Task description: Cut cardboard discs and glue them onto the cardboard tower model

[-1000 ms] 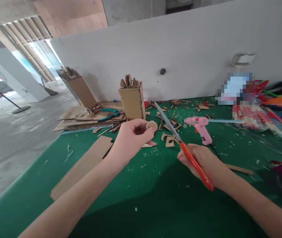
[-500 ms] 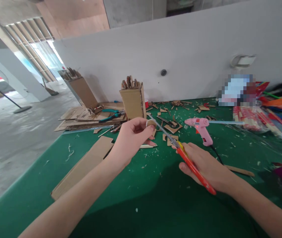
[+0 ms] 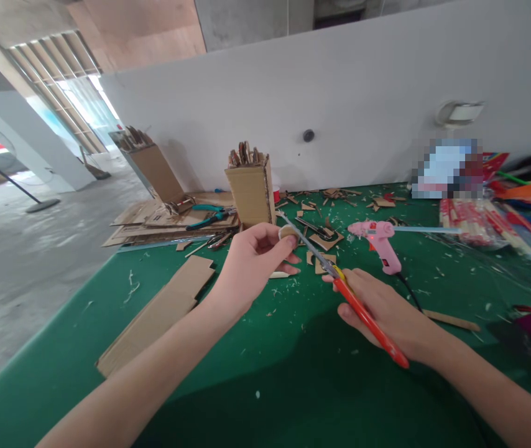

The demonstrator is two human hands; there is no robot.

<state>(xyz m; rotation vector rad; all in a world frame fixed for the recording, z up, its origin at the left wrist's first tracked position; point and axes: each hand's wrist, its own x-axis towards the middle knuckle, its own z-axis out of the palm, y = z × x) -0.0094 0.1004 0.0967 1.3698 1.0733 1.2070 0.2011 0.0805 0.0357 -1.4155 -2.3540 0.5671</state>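
Note:
My left hand [image 3: 251,264] is closed in a pinch on a small round cardboard disc [image 3: 286,233], held above the green table [image 3: 265,373]. My right hand [image 3: 384,308] grips red-handled scissors [image 3: 340,286], fingers wrapped round the handles. The scissor blades point up and left and meet the disc's edge. A thin pale offcut [image 3: 278,274] lies on the table just under my left fingers.
A tall cardboard box [image 3: 250,190] of cardboard pieces stands behind my left hand. A pink glue gun [image 3: 380,242] lies to the right, near bundled sticks [image 3: 475,221]. Flat cardboard strips [image 3: 158,311], teal pliers [image 3: 209,215], and scattered scraps [image 3: 324,239] cover the table. A grey partition wall [image 3: 340,93] backs it.
The scissors swung down and left from a raised position until their blades reached the disc. My left hand kept holding the disc and shifted slightly right.

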